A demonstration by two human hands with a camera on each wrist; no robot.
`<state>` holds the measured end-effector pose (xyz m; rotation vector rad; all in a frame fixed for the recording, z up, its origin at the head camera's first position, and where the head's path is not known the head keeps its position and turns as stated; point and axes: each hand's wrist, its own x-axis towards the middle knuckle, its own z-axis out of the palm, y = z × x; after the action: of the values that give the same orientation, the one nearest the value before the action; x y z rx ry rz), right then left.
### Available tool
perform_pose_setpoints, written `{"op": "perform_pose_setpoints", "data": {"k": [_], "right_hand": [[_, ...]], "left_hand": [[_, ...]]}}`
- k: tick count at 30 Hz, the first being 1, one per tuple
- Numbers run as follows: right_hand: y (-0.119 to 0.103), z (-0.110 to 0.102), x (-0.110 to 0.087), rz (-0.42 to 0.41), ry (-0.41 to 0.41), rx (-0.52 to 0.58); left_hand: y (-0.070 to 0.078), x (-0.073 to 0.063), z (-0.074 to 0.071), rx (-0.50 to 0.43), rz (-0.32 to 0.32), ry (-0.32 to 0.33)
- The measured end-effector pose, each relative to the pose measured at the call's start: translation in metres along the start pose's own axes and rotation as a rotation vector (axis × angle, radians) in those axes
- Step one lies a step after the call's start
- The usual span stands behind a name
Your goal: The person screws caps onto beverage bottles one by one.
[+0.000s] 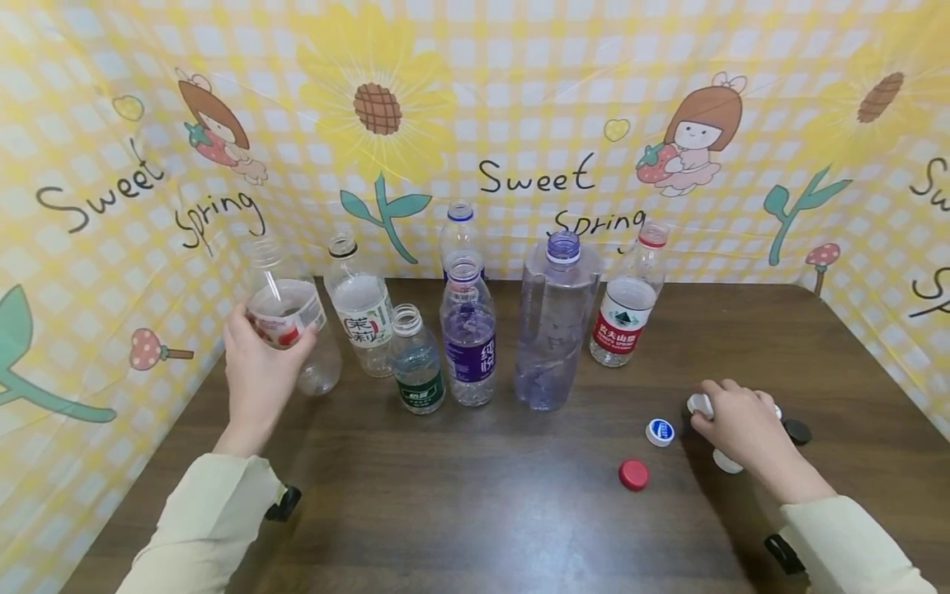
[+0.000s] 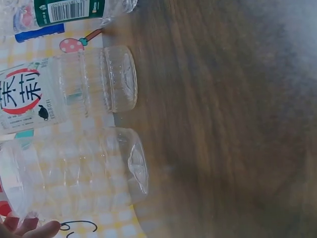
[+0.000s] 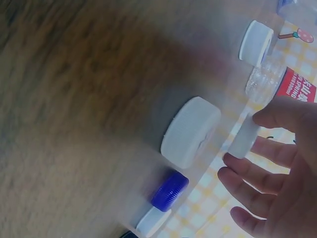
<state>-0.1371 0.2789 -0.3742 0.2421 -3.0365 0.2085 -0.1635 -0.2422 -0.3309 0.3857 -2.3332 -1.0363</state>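
At the left, my left hand (image 1: 260, 375) grips a clear, capless plastic bottle (image 1: 321, 370) around its red-and-white label. In the left wrist view this bottle (image 2: 79, 171) shows its ribbed lower body, with the fingertips at the label end. My right hand (image 1: 745, 425) is low over the table at the right. Its thumb and fingers pinch a white bottle cap (image 3: 243, 138), seen edge-on in the right wrist view. Close around that hand lie a white cap (image 1: 728, 462), a black cap (image 1: 797, 431), a blue-and-white cap (image 1: 660, 431) and a purple cap (image 3: 170, 191).
Several capless bottles stand along the back: a jasmine-label bottle (image 1: 364, 318), a small green-label bottle (image 1: 418, 367), a purple-label bottle (image 1: 469, 346), a large purple-tinted bottle (image 1: 557, 330) and a red-label bottle (image 1: 623, 318). A red cap (image 1: 634, 474) lies nearer the front. Yellow checked cloth (image 1: 505, 82) hangs behind.
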Motion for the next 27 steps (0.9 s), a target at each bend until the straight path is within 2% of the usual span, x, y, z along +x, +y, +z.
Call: {"op": "perform_pose_setpoints", "data": {"k": [3,9,13,16,22,27], "right_hand": [[-0.001,-0.003,0.000,0.019,0.003,0.005],[-0.001,-0.010,-0.001,0.040,0.040,0.048],[-0.002,-0.014,-0.002,0.045,0.071,0.079],[-0.001,-0.018,0.000,0.051,0.087,0.105],[-0.001,-0.028,0.003,0.066,0.101,0.162],[-0.005,-0.038,0.006,0.061,0.137,0.163]], "left_hand": [[0.000,-0.005,-0.005,-0.003,0.011,0.024],[0.005,-0.015,-0.019,-0.001,0.070,0.082],[0.011,-0.024,-0.030,0.007,0.056,0.096],[0.018,-0.032,-0.035,-0.014,0.067,0.112],[0.035,-0.052,-0.036,-0.045,0.183,0.141],[0.052,-0.068,-0.032,-0.073,0.270,0.102]]}}
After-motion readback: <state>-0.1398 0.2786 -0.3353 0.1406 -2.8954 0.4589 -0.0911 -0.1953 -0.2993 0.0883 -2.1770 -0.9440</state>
